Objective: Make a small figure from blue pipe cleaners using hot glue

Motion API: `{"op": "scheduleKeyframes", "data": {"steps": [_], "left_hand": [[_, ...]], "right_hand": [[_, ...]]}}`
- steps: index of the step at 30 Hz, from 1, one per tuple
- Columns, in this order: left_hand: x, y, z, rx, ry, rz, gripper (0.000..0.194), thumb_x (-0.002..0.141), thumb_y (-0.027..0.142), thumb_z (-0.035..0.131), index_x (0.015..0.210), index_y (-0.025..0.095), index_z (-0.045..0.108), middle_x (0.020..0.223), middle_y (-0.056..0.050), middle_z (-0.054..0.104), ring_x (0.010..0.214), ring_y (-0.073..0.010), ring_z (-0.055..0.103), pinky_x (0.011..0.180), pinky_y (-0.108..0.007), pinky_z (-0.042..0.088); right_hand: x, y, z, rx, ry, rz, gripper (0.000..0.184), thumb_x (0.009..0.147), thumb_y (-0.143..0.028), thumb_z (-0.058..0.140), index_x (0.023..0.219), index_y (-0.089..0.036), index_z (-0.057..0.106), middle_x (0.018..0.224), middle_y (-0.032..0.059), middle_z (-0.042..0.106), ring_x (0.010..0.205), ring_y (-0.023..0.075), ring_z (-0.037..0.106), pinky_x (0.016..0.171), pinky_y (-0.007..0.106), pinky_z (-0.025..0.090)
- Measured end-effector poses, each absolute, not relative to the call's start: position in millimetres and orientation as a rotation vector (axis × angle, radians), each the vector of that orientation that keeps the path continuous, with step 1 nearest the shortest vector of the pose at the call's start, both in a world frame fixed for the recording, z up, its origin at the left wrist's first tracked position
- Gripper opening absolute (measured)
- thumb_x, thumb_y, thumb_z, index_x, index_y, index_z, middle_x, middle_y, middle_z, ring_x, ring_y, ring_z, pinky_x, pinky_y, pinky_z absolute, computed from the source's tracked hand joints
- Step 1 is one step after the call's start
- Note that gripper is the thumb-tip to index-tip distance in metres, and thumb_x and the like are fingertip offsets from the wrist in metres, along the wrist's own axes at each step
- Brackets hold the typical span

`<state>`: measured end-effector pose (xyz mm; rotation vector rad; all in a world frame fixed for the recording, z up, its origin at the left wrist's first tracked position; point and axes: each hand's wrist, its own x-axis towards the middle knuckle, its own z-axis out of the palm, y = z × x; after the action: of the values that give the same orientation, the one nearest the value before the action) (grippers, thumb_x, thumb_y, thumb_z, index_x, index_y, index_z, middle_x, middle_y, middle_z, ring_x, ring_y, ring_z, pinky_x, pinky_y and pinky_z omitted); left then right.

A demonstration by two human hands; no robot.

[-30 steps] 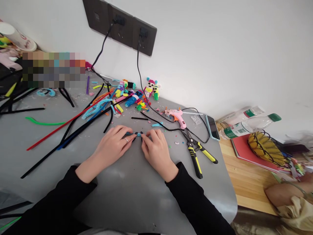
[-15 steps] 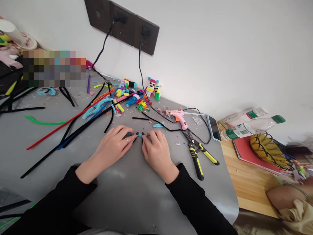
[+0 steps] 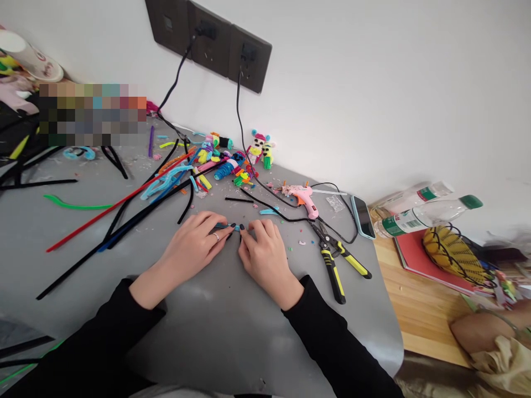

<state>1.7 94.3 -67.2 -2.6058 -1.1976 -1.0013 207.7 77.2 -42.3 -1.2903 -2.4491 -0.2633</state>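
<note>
A short light-blue pipe cleaner (image 3: 234, 226) lies across the gap between my two hands, low over the grey table. My left hand (image 3: 202, 239), with a ring on one finger, is closed on its left part, which is mostly covered by the fingers. At its right end, my right hand (image 3: 263, 246) pinches it with fingertips and thumb. The two hands almost meet at the fingertips. Just beyond them is another small light-blue pipe cleaner piece (image 3: 270, 210).
Long black, red (image 3: 120, 200) and blue pipe cleaners spread to the left. Small pipe-cleaner figures (image 3: 232, 166) stand and lie near the wall. To the right are a pink glue gun (image 3: 301, 196), yellow-black pliers (image 3: 332, 260), a phone (image 3: 363, 217) and plastic bottles (image 3: 415, 217). A person's arm (image 3: 483, 326) shows far right.
My right hand has shifted slightly left, closer to my left hand, narrowing the visible stretch of blue pipe cleaner. Otherwise the view has only moved a little.
</note>
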Motion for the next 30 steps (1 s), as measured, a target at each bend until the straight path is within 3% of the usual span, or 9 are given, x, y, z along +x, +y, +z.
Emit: {"op": "scheduleKeyframes", "data": {"steps": [15,23,30], "left_hand": [[1.5,94.0,-67.9,-2.574,-1.182,-0.983,0.03,0.107,0.02,0.051,0.111,0.018,0.08,0.106,-0.013,0.076,0.102,-0.0278,0.067,0.076,-0.04,0.055],[2.9,93.6,-66.6,-2.578,-1.188,-0.977,0.03,0.108,0.021,0.051,0.111,0.019,0.08,0.107,-0.013,0.076,0.103,-0.0278,0.067,0.077,-0.04,0.054],[3.1,94.0,-66.3,-2.575,-1.195,-0.968,0.033,0.109,0.022,0.047,0.11,0.019,0.08,0.106,-0.013,0.076,0.103,-0.0273,0.067,0.077,-0.04,0.055]], "right_hand": [[211.4,77.8,-42.7,-1.267,-2.429,-0.243,0.023,0.102,-0.015,0.059,0.119,-0.011,0.074,0.112,0.0155,0.066,0.1,0.0269,0.053,0.082,0.04,0.043],[209.4,75.7,-43.6,-1.3,-2.465,-0.316,0.026,0.105,-0.016,0.051,0.115,-0.016,0.075,0.114,0.0139,0.069,0.098,0.0268,0.053,0.084,0.041,0.046],[208.3,76.0,-46.0,-1.291,-2.465,-0.331,0.024,0.105,-0.017,0.053,0.114,-0.012,0.075,0.111,0.0143,0.07,0.097,0.0269,0.052,0.082,0.041,0.046]]}}
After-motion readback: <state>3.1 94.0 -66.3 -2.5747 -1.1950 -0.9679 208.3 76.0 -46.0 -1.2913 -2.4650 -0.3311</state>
